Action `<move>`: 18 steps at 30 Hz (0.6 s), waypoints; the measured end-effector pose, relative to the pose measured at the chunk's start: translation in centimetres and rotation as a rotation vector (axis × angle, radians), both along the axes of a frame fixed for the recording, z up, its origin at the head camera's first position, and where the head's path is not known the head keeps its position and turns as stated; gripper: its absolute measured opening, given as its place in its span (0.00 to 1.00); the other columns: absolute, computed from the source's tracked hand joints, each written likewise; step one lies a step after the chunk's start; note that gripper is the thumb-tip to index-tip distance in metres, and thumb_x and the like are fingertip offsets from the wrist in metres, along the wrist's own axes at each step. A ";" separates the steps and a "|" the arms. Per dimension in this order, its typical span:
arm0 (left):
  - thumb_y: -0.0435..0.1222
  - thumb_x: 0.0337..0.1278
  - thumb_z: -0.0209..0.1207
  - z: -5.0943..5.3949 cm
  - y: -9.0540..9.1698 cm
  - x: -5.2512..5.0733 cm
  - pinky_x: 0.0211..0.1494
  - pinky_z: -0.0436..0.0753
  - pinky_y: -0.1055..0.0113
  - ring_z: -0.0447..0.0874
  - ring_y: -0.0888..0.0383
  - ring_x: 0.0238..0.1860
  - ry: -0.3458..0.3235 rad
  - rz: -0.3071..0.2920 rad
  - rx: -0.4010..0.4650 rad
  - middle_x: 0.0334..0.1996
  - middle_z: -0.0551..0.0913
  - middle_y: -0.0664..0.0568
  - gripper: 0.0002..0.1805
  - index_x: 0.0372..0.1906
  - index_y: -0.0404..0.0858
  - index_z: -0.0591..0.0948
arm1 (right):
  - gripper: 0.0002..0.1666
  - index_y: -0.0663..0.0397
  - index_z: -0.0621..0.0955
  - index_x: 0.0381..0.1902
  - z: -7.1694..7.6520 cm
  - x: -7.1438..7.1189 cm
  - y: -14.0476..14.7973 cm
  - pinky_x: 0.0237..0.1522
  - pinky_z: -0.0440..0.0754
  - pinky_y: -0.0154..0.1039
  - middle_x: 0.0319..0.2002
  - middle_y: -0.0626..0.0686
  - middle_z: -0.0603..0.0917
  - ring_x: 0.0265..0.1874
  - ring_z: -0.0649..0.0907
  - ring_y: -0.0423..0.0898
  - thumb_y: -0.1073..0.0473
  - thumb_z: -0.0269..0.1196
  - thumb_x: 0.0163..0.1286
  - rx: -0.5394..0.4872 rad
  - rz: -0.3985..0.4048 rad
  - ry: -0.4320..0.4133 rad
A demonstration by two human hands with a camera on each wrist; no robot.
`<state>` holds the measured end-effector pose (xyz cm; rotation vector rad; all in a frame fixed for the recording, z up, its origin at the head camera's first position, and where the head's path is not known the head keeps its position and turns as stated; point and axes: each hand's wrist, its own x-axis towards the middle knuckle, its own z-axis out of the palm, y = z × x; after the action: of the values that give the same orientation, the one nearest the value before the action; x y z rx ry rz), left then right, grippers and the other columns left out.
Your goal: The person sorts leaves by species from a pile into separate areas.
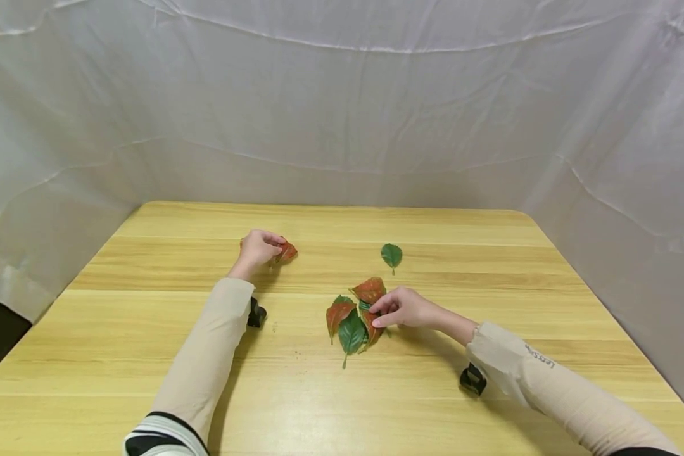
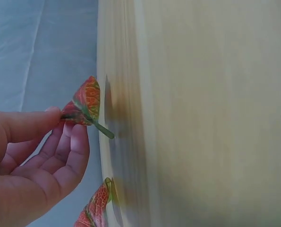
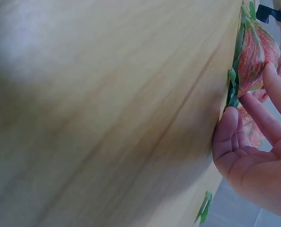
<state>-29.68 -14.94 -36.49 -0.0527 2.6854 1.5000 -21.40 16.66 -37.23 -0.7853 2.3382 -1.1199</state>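
At the back left, my left hand [image 1: 258,247] pinches the edge of a red leaf [image 1: 287,251] between thumb and fingers. The left wrist view shows this leaf [image 2: 90,101] with its green stem pointing down, and another red leaf [image 2: 94,208] below the hand. Right of the table's middle, my right hand [image 1: 407,308] pinches a red leaf [image 1: 372,326] at the side of a leaf cluster. Around it lie a second red leaf [image 1: 368,290], a third [image 1: 339,313] and a green leaf [image 1: 351,332], partly overlapping. More green beneath is mostly hidden.
A single green leaf [image 1: 391,254] lies behind the cluster on the wooden table [image 1: 296,405]. Pale hanging cloth [image 1: 342,107] encloses the back and sides. Black wrist-worn pieces show under the left sleeve [image 1: 205,354] and right sleeve [image 1: 558,386].
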 end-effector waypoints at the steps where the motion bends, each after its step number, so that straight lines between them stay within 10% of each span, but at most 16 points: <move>1: 0.22 0.53 0.54 0.0 0.0 0.0 0.39 0.78 0.63 0.78 0.51 0.36 -0.005 -0.006 0.014 0.44 0.78 0.35 0.13 0.45 0.27 0.78 | 0.18 0.71 0.80 0.41 0.0 0.0 0.0 0.17 0.66 0.30 0.23 0.50 0.78 0.17 0.69 0.40 0.62 0.65 0.56 0.001 -0.002 -0.002; 9: 0.23 0.49 0.50 0.3 0.0 0.4 0.38 0.77 0.62 0.76 0.46 0.41 -0.006 -0.017 0.019 0.48 0.75 0.35 0.17 0.46 0.28 0.78 | 0.18 0.71 0.80 0.41 -0.1 -0.2 0.1 0.16 0.65 0.30 0.22 0.50 0.77 0.16 0.67 0.39 0.63 0.65 0.56 -0.003 -0.002 -0.011; 18: 0.26 0.50 0.53 1.3 1.1 1.3 0.42 0.74 0.59 0.76 0.48 0.42 0.172 0.051 -0.082 0.45 0.77 0.41 0.13 0.42 0.31 0.80 | 0.18 0.71 0.79 0.42 -0.3 -0.4 0.2 0.16 0.65 0.30 0.22 0.49 0.77 0.15 0.67 0.38 0.63 0.64 0.56 -0.019 0.010 -0.026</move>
<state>-28.42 -13.86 -35.20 0.0032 2.9012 1.4710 -21.80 16.90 -37.58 -0.7835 2.3033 -1.1430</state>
